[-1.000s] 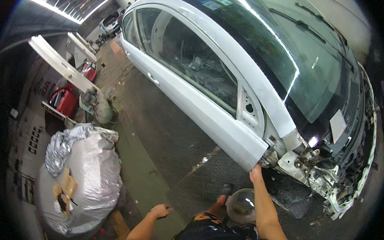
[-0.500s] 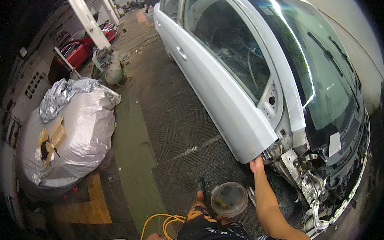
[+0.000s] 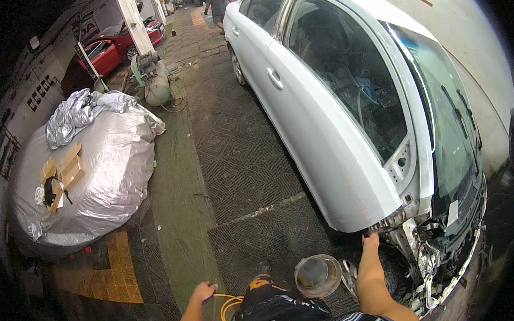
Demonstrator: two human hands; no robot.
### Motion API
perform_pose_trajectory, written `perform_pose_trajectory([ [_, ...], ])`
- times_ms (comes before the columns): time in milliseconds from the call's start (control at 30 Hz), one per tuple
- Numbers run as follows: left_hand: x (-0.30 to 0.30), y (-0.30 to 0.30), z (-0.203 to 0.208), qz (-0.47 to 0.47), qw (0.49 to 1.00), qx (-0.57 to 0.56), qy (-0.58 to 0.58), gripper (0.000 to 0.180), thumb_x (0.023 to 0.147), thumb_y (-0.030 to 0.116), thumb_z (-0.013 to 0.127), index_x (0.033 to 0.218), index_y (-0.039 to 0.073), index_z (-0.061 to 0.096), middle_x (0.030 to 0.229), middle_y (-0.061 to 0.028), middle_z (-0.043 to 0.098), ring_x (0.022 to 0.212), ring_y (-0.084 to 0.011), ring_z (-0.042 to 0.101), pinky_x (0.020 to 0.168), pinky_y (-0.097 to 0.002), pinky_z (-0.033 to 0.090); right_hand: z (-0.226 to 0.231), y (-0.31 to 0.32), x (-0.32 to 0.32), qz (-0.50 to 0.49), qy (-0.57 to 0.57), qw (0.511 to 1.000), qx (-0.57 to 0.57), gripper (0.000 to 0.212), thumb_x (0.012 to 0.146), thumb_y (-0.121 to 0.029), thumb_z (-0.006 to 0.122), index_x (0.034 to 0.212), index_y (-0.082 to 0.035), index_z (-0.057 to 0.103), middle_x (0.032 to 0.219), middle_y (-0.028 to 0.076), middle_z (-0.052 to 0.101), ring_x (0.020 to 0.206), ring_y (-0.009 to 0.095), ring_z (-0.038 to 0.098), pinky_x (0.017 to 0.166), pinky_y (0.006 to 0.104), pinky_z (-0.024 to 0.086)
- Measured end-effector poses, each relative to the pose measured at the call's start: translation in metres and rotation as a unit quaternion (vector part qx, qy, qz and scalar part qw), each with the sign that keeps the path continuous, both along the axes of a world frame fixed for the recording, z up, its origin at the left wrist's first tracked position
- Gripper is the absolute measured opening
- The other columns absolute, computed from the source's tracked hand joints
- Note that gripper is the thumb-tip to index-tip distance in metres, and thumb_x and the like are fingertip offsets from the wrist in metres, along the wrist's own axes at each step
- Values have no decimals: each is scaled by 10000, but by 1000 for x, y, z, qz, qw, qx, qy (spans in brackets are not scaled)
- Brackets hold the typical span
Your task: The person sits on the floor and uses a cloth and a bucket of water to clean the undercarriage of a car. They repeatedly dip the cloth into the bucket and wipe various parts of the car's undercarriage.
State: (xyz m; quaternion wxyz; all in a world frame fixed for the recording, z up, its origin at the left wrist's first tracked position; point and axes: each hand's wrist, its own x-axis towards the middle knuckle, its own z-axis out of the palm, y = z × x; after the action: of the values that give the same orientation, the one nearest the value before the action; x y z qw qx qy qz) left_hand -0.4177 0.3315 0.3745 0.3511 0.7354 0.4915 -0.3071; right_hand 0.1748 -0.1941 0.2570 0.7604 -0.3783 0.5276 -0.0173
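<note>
Head view: A person's right hand (image 3: pixel 373 237) reaches to the lower front corner of a pale car's front door (image 3: pixel 349 168), above a mass of exposed metal parts (image 3: pixel 412 240). Whether its fingers grasp the edge or merely touch it cannot be told. The left hand (image 3: pixel 204 291) hangs low beside a coiled yellow hose (image 3: pixel 228 306), fingers curled near a small dark item; whether they grip it is unclear. The door sits in its frame on the car's near side, beyond a clear bucket (image 3: pixel 337 262) on the dark floor (image 3: pixel 252 178). The step in hand looks like handling or feeling that corner; the next move would seem to call for sure finger placement, clear of the rough metal alongside.
</note>
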Motion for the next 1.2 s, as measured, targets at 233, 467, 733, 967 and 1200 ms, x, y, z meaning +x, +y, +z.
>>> perform_pose_trajectory([
  [233,40,133,20,-43,999,-32,8,822,809,557,721,1351,-34,538,1371,-257,566,1284,-373,544,1058,-443,442,15,-21,-100,-39,-84,996,-17,244,910,-173,584,1123,-58,610,1159,92,628,1085,264,599,912,439,536],
  [467,37,188,2,-169,979,-42,106,957,676,365,845,1474,70,407,1422,-231,518,1288,-381,536,1058,-457,456,39,-23,-194,-41,-80,995,33,315,995,-182,410,1219,-115,620,1243,63,618,1156,253,566,1042,490,458],
  [733,86,162,-16,-267,962,16,48,830,683,445,858,1357,79,541,1388,-239,531,1250,-409,550,1006,-462,495,69,-53,-303,-100,-71,992,-7,391,969,-46,451,1342,-58,567,1297,102,597,1171,274,587,1030,458,464],
  [967,133,148,10,-259,955,146,-22,887,678,685,762,1251,20,635,1198,-231,671,1114,-386,649,943,-463,516,68,-57,-376,-77,-90,993,2,353,881,-82,699,1221,-81,606,1144,66,674,998,267,673,827,481,568],
  [1200,155,130,-6,-247,945,108,-186,472,777,324,808,1087,28,612,1011,-182,695,966,-345,664,851,-439,521,47,-116,-422,-139,-131,980,-47,327,931,-44,650,1253,7,625,1198,112,683,1086,252,656,959,434,531],
])
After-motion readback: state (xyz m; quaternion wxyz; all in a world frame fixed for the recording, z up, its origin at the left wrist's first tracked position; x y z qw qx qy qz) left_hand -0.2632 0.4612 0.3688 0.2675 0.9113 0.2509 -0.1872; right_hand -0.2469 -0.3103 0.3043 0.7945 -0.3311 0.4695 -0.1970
